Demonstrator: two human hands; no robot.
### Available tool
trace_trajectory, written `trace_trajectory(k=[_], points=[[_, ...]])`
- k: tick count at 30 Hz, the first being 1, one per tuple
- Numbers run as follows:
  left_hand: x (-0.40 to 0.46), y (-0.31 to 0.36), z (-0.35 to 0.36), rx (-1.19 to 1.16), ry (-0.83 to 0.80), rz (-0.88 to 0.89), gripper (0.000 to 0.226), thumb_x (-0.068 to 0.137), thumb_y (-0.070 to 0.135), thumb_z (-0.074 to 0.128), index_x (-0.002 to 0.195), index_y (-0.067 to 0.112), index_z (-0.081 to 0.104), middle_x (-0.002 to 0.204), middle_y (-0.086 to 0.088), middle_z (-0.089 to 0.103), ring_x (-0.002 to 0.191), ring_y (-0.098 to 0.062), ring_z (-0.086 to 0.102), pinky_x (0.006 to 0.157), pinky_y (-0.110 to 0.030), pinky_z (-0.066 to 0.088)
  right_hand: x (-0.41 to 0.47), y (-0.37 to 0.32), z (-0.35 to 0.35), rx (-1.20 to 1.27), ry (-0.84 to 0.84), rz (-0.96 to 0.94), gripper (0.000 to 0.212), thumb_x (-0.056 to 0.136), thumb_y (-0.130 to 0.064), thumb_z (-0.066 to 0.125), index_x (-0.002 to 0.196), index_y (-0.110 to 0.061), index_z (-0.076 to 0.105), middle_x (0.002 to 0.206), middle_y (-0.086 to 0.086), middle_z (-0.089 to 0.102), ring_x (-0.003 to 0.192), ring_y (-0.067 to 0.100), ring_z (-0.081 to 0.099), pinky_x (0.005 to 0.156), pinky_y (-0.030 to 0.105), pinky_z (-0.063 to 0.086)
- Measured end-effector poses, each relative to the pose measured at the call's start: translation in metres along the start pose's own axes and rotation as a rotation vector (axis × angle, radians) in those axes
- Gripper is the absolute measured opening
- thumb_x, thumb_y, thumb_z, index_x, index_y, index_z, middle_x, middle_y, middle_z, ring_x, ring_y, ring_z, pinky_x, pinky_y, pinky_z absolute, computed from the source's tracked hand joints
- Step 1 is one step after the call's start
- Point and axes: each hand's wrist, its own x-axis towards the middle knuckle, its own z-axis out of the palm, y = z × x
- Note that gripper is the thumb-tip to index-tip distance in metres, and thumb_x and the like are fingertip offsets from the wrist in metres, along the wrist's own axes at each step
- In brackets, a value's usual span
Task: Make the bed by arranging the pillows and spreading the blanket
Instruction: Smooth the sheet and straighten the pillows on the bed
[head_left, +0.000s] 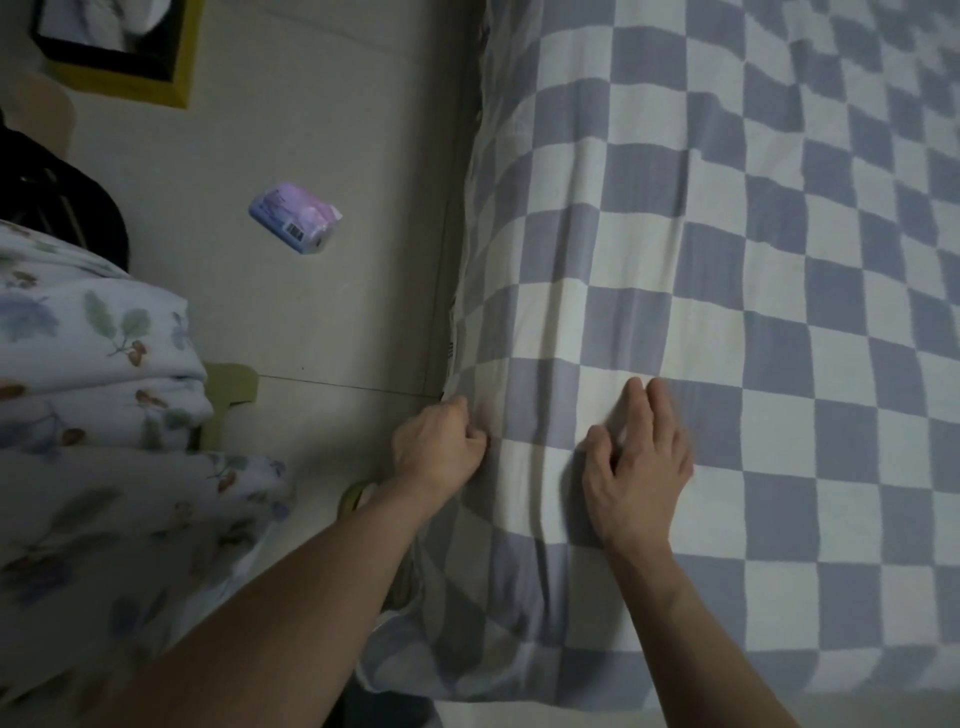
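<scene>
Head view: left hand (439, 447) pinches the blue-and-white checked cotton blanket (727, 312) at its edge; right hand (636, 462) lies flat on it, fingers relaxed. Pulling the edge down evenly should smooth it.

Home bedroom, checkered bed cover (727, 312), floral bedding (93, 395) alongside

Dim light. Pale tiled floor (322, 156) fills centre. Purple tissue pack (295, 216) on floor, 10 o'clock. Yellow-edged black frame (179, 57) at 11 o'clock, top corner.
</scene>
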Motion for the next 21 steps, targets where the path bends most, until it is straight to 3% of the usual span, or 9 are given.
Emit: trace_trajectory(k=[3,5,7,12,15,18,19,21], points=[[0.001,-0.03,-0.008,0.059,-0.01,-0.103,0.01,0.088,0.021,0.05,0.089,0.013,0.055,0.098,-0.011,0.065,0.085,-0.026,0.058,0.068,-0.03,0.045,0.0,0.004,-0.005,0.083,0.001,-0.013,0.058,0.087,-0.032,0.037,0.138,-0.007,0.041,0.149,0.013,0.033,0.137,0.031,0.03,0.114,0.05,0.021],[0.003,-0.043,-0.007,-0.058,-0.103,-0.134,0.017,0.09,0.015,0.049,0.104,0.014,0.057,0.111,-0.01,0.064,0.097,-0.025,0.058,0.083,-0.033,0.048,-0.001,0.004,-0.003,0.07,0.04,-0.039,0.059,0.086,-0.034,0.035,0.137,-0.005,0.043,0.147,0.015,0.036,0.136,0.033,0.033,0.112,0.054,0.024],[0.008,-0.038,0.002,-0.227,-0.219,-0.143,0.033,0.092,0.012,0.046,0.125,0.009,0.048,0.125,-0.012,0.057,0.113,-0.027,0.054,0.098,-0.032,0.043,-0.002,0.003,0.001,0.052,0.073,-0.036,0.064,0.084,-0.038,0.03,0.136,-0.004,0.043,0.147,0.016,0.037,0.135,0.034,0.034,0.111,0.054,0.025],[0.032,-0.022,0.039,-0.373,-0.262,-0.242,0.037,0.098,0.018,0.037,0.13,0.001,0.041,0.132,-0.02,0.051,0.118,-0.032,0.051,0.097,-0.033,0.042,-0.005,0.009,0.02,0.006,0.199,-0.069,0.059,0.085,-0.032,0.034,0.136,-0.003,0.043,0.145,0.017,0.039,0.133,0.032,0.034,0.111,0.05,0.023],[0.052,-0.032,0.066,-0.714,-0.283,-0.422,0.053,0.096,0.041,0.041,0.135,0.006,0.041,0.134,-0.015,0.051,0.12,-0.031,0.051,0.102,-0.035,0.041,-0.003,0.017,0.038,-0.045,0.329,-0.113,0.055,0.084,-0.026,0.037,0.132,-0.001,0.047,0.141,0.02,0.044,0.129,0.03,0.036,0.109,0.046,0.022],[0.073,-0.058,0.105,-0.932,-0.375,-0.545,0.09,0.064,0.083,0.048,0.129,0.021,0.053,0.128,-0.009,0.059,0.114,-0.028,0.057,0.103,-0.045,0.042,0.0,0.02,0.045,-0.039,0.383,-0.121,0.054,0.084,-0.026,0.038,0.13,-0.001,0.049,0.139,0.021,0.045,0.127,0.029,0.036,0.108,0.045,0.023],[0.072,-0.059,0.104,-0.97,-0.375,-0.555,0.092,0.057,0.082,0.055,0.125,0.019,0.058,0.123,-0.01,0.063,0.109,-0.028,0.06,0.101,-0.044,0.045,0.0,0.02,0.045,-0.036,0.389,-0.13,0.054,0.084,-0.026,0.038,0.13,-0.001,0.049,0.139,0.021,0.045,0.127,0.029,0.037,0.108,0.045,0.023],[0.071,-0.054,0.099,-1.024,-0.232,-0.525,0.066,0.074,0.053,0.067,0.121,0.007,0.059,0.118,-0.015,0.064,0.105,-0.029,0.061,0.095,-0.036,0.048,-0.001,0.022,0.046,-0.035,0.379,-0.134,0.054,0.083,-0.026,0.038,0.131,-0.001,0.049,0.14,0.021,0.045,0.128,0.029,0.036,0.109,0.045,0.023]])
